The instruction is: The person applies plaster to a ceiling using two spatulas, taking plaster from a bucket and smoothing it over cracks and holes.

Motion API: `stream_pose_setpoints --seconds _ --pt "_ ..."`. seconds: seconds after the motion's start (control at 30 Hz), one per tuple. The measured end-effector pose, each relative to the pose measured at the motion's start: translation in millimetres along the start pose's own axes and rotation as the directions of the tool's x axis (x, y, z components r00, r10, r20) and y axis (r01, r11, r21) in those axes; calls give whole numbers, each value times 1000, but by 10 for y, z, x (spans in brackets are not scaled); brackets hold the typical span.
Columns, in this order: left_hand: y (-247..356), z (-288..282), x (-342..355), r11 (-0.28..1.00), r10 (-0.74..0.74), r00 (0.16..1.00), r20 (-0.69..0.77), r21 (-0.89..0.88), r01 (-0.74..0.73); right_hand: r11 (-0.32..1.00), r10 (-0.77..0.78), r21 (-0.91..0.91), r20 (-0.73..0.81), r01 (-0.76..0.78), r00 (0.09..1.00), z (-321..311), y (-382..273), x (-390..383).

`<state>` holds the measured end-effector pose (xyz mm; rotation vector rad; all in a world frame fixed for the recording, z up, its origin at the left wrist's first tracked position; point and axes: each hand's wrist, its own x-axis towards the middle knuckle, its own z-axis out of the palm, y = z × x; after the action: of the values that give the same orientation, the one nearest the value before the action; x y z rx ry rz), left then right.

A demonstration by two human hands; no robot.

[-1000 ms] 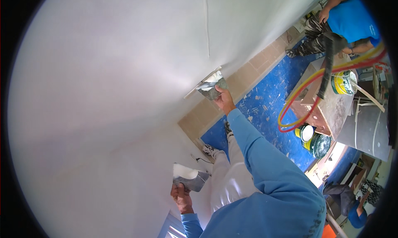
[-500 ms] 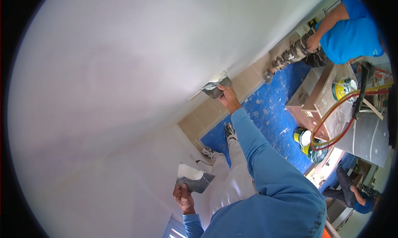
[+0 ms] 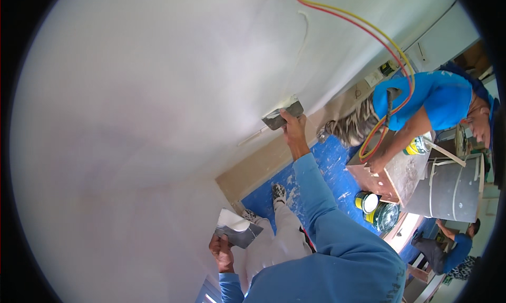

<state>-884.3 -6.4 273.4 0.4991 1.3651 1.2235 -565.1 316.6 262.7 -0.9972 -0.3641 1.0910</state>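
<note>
My right hand (image 3: 295, 133) grips a wide putty knife (image 3: 283, 114) whose blade lies against the white wall (image 3: 158, 92). White filler shows along that blade's upper edge. Lower left, my left hand (image 3: 222, 253) holds a second putty knife (image 3: 240, 233), apart from the wall, with a thick load of white filler (image 3: 232, 218) on its blade. The handles are mostly covered by my fingers. A pale streak of filler runs up the wall above the right knife, and a short pale strip lies beside its lower corner.
Red and yellow cables (image 3: 363, 22) hang from a wall opening. A co-worker in a blue shirt (image 3: 448, 100) bends over a wooden box (image 3: 406, 171) close on my right. Filler buckets (image 3: 383, 217) stand on the blue floor covering (image 3: 337, 158). Another person (image 3: 458, 250) is at the far lower right.
The view has shifted, bringing the wall opening and cables into sight. My right knife is slightly higher relative to the wall strip. The co-worker has bent toward the wooden box.
</note>
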Motion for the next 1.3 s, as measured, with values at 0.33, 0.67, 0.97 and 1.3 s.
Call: stream_pose_setpoints --seconds 0.33,0.67,0.97,1.3 --pt "169 84 -4 993 53 994 100 -106 -43 980 -194 -33 97 198 976 764 -1248 -393" --pt "400 119 -126 991 103 974 201 -102 -84 898 -374 -190 150 398 915 1375 -2257 -689" --pt "840 445 -235 987 100 974 201 -147 -71 761 -581 -161 262 629 770 2032 -2858 -938" --pt "988 599 -154 992 84 974 212 -110 -62 727 -376 -367 494 580 784 2015 -2949 -1156"
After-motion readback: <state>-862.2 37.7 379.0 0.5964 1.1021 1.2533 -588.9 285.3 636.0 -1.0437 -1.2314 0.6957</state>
